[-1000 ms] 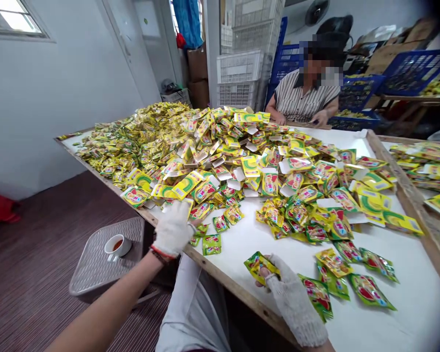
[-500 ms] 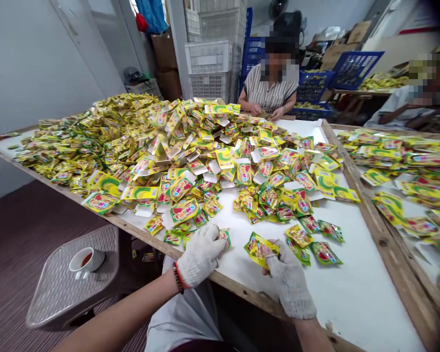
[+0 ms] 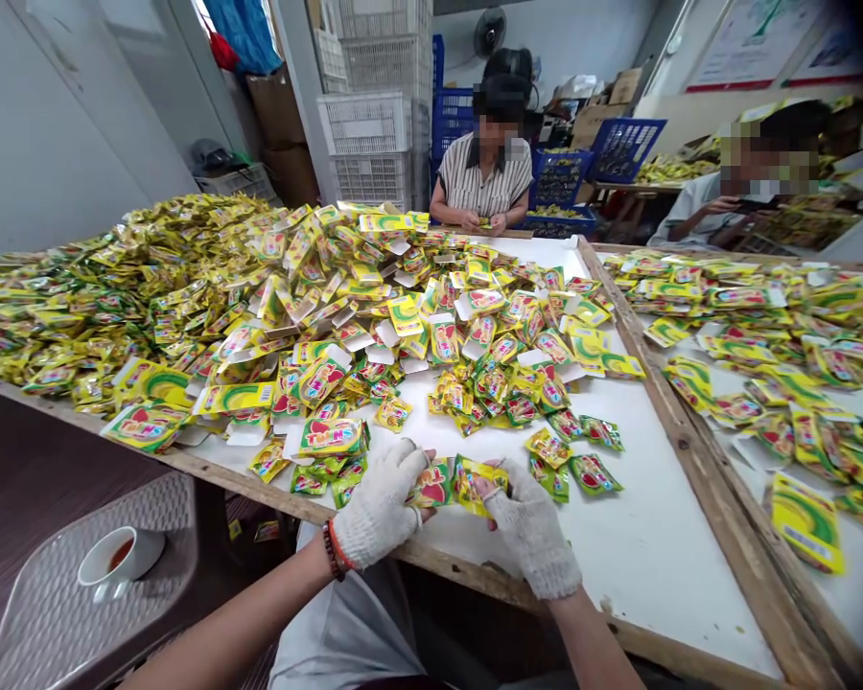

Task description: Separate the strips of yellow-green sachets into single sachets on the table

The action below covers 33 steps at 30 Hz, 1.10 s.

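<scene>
In a white knit glove, my left hand grips a small green, red and yellow pack just above the table's front edge. Whether that pack is a carton or a sachet, I cannot tell. My right hand, gloved with bare fingertips, pinches yellow sachets whose left end meets the pack. Loose sachets lie just beyond the right hand. Past my left hand, a printed carton rests on more sachets. Open-flapped cartons and a heap of sachets lie farther up the white table.
A big mound of yellow packs covers the table's left. Wooden rails divide off more cartons at right. A stool bears a cup. Two people sit beyond; crates stand stacked behind.
My hands have come together, so the right hand's sachets now meet the pack in the left, which shows more. The whole view has swung rightward.
</scene>
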Each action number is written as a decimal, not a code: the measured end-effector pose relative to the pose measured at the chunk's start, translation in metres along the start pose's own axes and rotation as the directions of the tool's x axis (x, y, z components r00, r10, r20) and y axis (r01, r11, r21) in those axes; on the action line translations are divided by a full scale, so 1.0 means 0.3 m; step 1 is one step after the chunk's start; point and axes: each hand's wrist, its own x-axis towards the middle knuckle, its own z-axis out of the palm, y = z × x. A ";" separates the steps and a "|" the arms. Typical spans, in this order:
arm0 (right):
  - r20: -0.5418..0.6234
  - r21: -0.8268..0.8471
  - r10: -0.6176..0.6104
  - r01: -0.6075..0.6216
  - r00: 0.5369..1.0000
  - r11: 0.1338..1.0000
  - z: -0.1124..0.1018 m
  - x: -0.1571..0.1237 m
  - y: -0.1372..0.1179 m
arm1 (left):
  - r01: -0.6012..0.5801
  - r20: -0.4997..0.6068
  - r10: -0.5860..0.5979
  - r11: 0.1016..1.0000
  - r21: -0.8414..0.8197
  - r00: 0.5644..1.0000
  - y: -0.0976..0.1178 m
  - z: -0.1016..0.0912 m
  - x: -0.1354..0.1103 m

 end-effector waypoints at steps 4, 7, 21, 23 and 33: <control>0.138 -0.133 -0.103 0.121 0.985 0.984 -0.028 -0.008 0.001 | -0.114 0.049 0.118 0.991 -0.069 0.992 0.015 0.018 0.000; 0.101 -0.234 -0.180 0.199 0.979 0.952 -0.023 -0.021 -0.015 | -0.139 0.061 0.143 0.988 -0.062 0.988 0.031 0.048 0.001; 0.213 -0.042 -0.064 0.074 0.975 0.996 -0.023 -0.060 -0.046 | -0.153 -0.079 0.152 0.988 0.005 0.985 0.034 0.069 0.024; 0.242 0.061 -0.020 0.005 0.970 0.998 -0.033 -0.068 -0.052 | -0.135 -0.080 0.136 0.991 0.016 0.987 0.043 0.075 0.025; 0.288 -0.012 -0.046 0.052 0.957 0.999 -0.034 -0.077 -0.037 | 0.037 0.110 -0.002 0.948 -0.315 0.994 0.105 0.040 0.045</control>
